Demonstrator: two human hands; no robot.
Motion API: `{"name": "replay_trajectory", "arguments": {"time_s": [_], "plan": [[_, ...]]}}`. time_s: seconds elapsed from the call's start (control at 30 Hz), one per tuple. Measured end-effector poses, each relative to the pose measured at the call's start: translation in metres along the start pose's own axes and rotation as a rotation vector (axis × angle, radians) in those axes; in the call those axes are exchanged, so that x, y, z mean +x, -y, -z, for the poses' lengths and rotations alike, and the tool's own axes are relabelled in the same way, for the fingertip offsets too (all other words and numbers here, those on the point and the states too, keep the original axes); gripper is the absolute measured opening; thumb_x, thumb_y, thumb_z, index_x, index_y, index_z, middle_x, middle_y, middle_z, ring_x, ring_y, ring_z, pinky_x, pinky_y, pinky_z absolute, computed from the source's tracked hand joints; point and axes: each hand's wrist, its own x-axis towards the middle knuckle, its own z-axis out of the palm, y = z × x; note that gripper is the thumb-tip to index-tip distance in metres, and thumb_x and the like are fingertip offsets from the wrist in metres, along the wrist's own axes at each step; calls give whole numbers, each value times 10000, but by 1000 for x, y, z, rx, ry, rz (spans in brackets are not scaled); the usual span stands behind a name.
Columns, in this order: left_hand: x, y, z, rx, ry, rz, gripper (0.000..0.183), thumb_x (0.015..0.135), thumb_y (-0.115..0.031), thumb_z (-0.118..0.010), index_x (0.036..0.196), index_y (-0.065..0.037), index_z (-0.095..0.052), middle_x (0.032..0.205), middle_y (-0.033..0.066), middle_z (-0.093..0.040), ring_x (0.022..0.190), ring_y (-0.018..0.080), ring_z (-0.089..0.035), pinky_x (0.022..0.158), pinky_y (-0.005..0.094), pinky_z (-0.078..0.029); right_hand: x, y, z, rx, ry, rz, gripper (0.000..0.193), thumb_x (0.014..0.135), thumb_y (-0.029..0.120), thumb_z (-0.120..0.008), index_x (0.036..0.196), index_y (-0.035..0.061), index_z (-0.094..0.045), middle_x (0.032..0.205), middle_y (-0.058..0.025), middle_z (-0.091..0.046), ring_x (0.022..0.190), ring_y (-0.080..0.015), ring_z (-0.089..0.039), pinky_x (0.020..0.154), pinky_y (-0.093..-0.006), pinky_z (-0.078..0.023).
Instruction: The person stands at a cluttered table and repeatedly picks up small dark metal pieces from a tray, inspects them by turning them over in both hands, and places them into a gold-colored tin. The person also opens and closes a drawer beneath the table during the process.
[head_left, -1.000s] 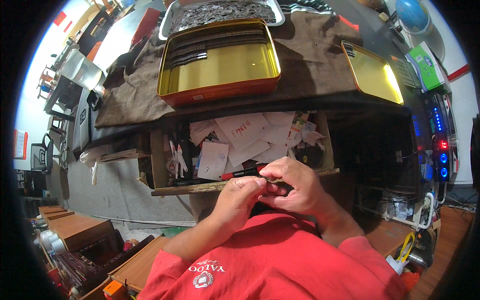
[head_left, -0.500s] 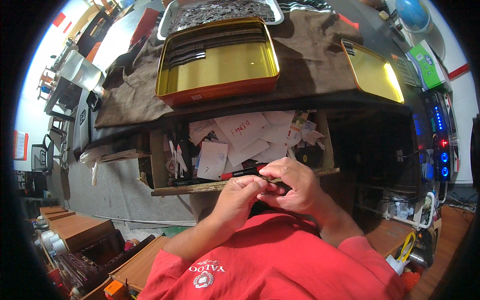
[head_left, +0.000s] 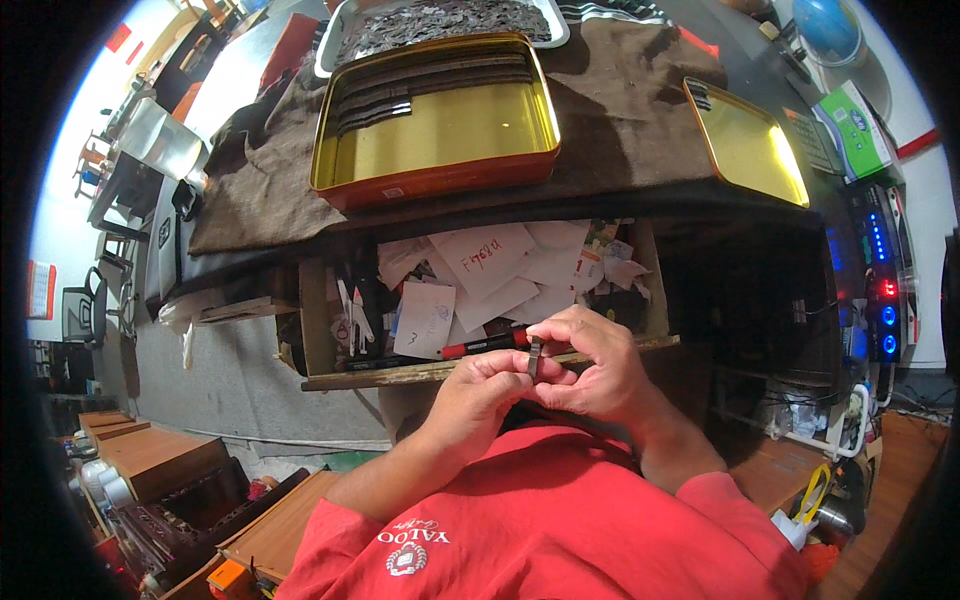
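Observation:
Over the front edge of an open drawer [head_left: 430,376], my two hands are pinched together. A small, dark brown, narrow piece [head_left: 535,357], perhaps a thin stack of flat pieces, stands upright between their fingertips; its exact kind cannot be made out. My left hand [head_left: 487,388] grips its lower part with thumb and finger. My right hand [head_left: 592,368] holds it from the other side, thumb and forefinger at its top. Beyond them a gold-lined tin [head_left: 440,184] holds rows of similar dark flat pieces along its far side.
A white tray [head_left: 322,62] heaped with dark flat chips stands behind the tin. The tin lid [head_left: 750,140], with a few dark pieces in one corner, lies right on brown cloth [head_left: 620,130]. Papers [head_left: 485,258] and a red marker [head_left: 485,344] lie in the drawer.
The dark piece has come into plain view, raised upright between the fingertips. My right forefinger and thumb have shifted onto it; the containers stay put.

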Motion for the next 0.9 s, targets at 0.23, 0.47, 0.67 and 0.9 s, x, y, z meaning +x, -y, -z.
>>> {"name": "replay_trajectory", "arguments": {"time_s": [0.23, 0.47, 0.67, 0.9], "plan": [[-3, -1, -1, 2, -69, 11, 267, 994, -51, -475, 1135, 88, -655, 1159, 175, -708, 1072, 231, -686, 1001, 345, -524, 1, 0, -2, 36, -15, -58, 547, 647, 137, -947, 1117, 10, -698, 981, -95, -695, 812, -183, -681, 751, -299, -545], [-3, 1, 2, -16, -45, -7, 293, 998, -67, -482, 1162, 103, -655, 1164, 178, -708, 1067, 234, -686, 1002, 348, -523, 4, 1, 1, 30, 25, -36, 511, 684, 92, -920, 1123, -19, -684, 1006, -113, -682, 802, -167, -692, 736, -286, -578], [-1, 2, 4, 10, -32, 12, 285, 1038, -119, -516, 1180, 89, -649, 1181, 183, -706, 1078, 239, -689, 1003, 358, -527, 3, 1, 0, 40, 26, -48, 533, 662, 49, -905, 1142, 4, -677, 1023, -110, -672, 809, -166, -677, 747, -292, -569], [2, 1, 2, 88, 5, -37, 192, 1043, -115, -540, 1067, 40, -652, 1180, 177, -709, 1078, 214, -681, 994, 350, -526, 2, -1, -1, 46, 22, -35, 566, 651, -1, -863, 1178, 31, -658, 1063, -100, -658, 823, -168, -665, 770, -295, -554]]}}
